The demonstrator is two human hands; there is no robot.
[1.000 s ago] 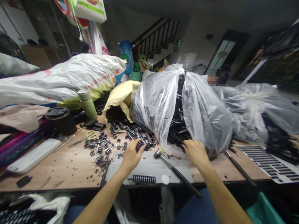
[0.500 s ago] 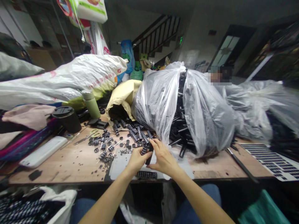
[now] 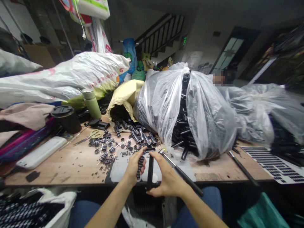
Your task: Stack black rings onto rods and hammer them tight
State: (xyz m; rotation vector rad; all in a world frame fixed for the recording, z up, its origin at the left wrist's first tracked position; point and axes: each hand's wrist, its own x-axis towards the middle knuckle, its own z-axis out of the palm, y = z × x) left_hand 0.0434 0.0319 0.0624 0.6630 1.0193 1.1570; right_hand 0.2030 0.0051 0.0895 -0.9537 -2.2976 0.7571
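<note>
My left hand point(image 3: 134, 166) is closed around a ribbed black-and-silver rod point(image 3: 140, 167), held nearly upright over the pale mat point(image 3: 118, 167). My right hand point(image 3: 169, 175) pinches a long black plastic bar point(image 3: 150, 171) between thumb and forefinger, also upright. A short black piece point(image 3: 150, 149) lies across the bar's top, by my left fingertips. Behind the right hand slants a tool with a silver shaft and black handle point(image 3: 185, 177); whether my hidden fingers touch it I cannot tell. Several ribbed rods point(image 3: 136, 136) are piled beyond the hands.
A yellow paper sack point(image 3: 125, 91) opens toward the rods. A large clear plastic bag point(image 3: 161, 104) of black bars stands behind. Scissors point(image 3: 89, 136), a dark cup point(image 3: 66, 118) and a green bottle point(image 3: 91, 103) are left. A striped label sheet point(image 3: 268, 164) lies right.
The black bar has come nearer to me and now stands upright. The ribbed rod that lay on the mat is gone from there. The black-handled tool has come into view.
</note>
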